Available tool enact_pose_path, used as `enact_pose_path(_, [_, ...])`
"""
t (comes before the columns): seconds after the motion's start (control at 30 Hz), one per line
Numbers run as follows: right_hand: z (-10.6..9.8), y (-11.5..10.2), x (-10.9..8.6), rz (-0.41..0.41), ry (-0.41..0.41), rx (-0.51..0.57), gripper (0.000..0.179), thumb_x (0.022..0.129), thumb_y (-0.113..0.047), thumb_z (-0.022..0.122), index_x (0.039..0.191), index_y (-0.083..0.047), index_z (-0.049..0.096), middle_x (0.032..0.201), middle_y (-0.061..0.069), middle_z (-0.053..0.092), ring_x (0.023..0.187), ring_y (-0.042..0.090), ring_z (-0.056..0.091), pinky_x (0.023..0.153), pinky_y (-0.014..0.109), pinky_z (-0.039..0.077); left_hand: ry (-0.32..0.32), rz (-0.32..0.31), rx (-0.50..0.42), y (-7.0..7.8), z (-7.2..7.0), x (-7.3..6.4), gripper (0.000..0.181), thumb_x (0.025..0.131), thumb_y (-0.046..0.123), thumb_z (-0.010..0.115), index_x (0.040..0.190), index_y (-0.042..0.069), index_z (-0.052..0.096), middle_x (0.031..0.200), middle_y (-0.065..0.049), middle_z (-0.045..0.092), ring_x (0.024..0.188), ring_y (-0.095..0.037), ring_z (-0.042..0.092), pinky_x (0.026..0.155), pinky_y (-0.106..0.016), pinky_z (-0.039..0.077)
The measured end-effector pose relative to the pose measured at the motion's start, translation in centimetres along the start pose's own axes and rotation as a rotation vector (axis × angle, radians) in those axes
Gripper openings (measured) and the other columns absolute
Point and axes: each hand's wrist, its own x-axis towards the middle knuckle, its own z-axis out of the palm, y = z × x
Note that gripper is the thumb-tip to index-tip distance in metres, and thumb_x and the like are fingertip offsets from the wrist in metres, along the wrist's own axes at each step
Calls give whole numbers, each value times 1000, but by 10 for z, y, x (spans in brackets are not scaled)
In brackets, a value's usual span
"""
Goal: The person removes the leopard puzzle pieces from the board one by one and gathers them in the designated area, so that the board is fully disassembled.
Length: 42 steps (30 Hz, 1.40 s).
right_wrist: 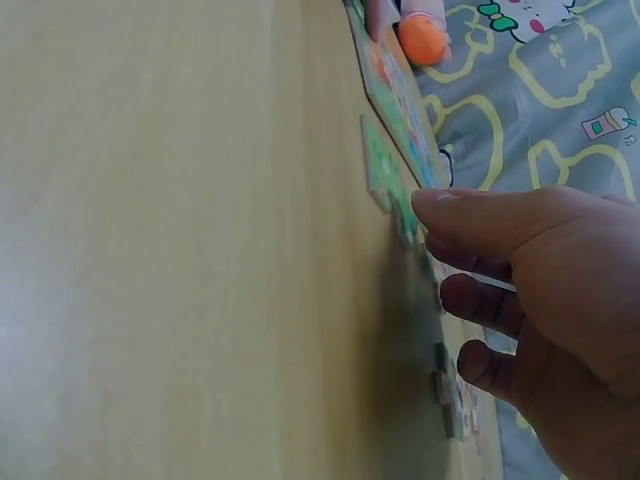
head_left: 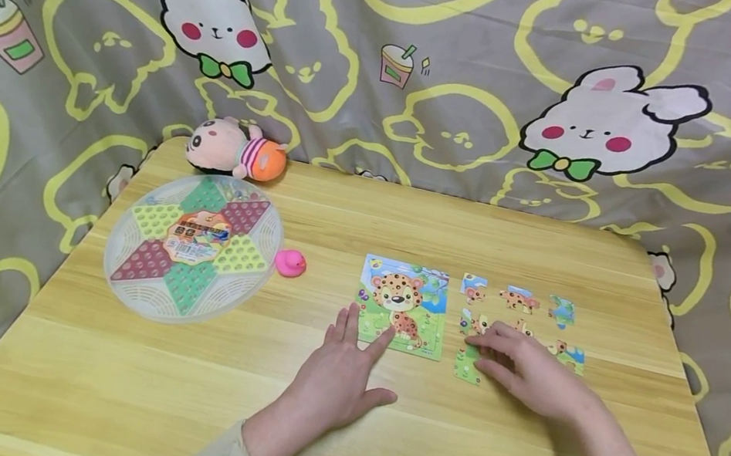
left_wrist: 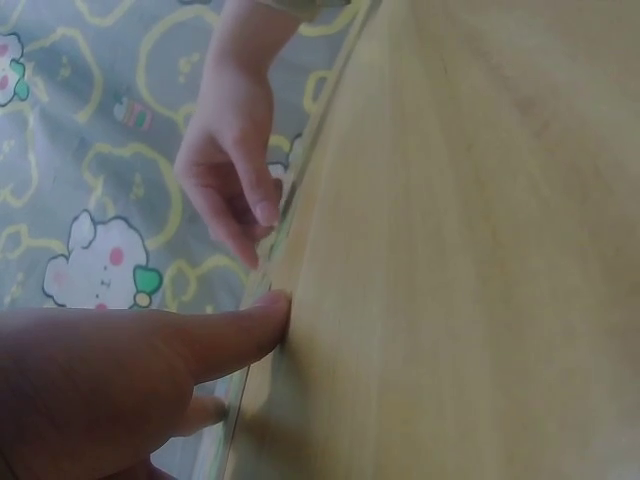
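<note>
A square leopard jigsaw puzzle point(head_left: 429, 295) lies at the table's middle in the head view. My left hand point(head_left: 338, 372) rests with spread, straight fingers at its lower edge, fingertips touching the board. Right of it, several loose jigsaw pieces point(head_left: 518, 299) lie in rows. My right hand point(head_left: 528, 368) is over the lower left of these, thumb and forefinger apart beside a green corner piece point(head_left: 466, 368). In the right wrist view the thumb point(right_wrist: 450, 205) is just above the green pieces point(right_wrist: 380, 165), which lie on the table; the forefinger is mostly hidden. Some pieces are covered by this hand.
To the left lies a round Chinese checkers board point(head_left: 156, 218) with a coloured star. A pink toy duck point(head_left: 291, 263) sits against its right side. Behind it a plush doll point(head_left: 236, 150) lies at the table's back edge. A patterned curtain point(head_left: 432, 50) hangs behind the table.
</note>
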Motion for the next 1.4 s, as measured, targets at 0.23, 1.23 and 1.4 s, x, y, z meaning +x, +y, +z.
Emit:
enact_pose_path(0.23, [-4, -3, 6, -39, 22, 26, 30, 103, -11, 71, 133, -14, 74, 108, -11, 64, 85, 7, 54, 72, 25, 49, 6, 4, -14, 2, 0, 0, 91, 93, 69, 67, 166, 21, 40, 160, -46, 22, 150, -59, 24, 118, -60, 37])
enact_pose_path(1.23, [-6, -29, 74, -134, -49, 31, 30, 104, -20, 72, 132, -10, 73, 114, -2, 64, 87, 10, 56, 77, 33, 55, -37, 20, 152, 26, 2, 10, 93, 91, 81, 55, 168, 34, 32, 151, -47, 34, 148, -64, 19, 119, -69, 28])
enact_pose_path(1.4, [-2, -31, 87, -145, -65, 19, 31, 102, -20, 74, 132, -10, 73, 119, -1, 63, 99, 16, 63, 89, 39, 56, -66, 15, 146, 26, 1, 12, 92, 92, 81, 55, 168, 35, 31, 152, -47, 34, 149, -63, 17, 119, -69, 28])
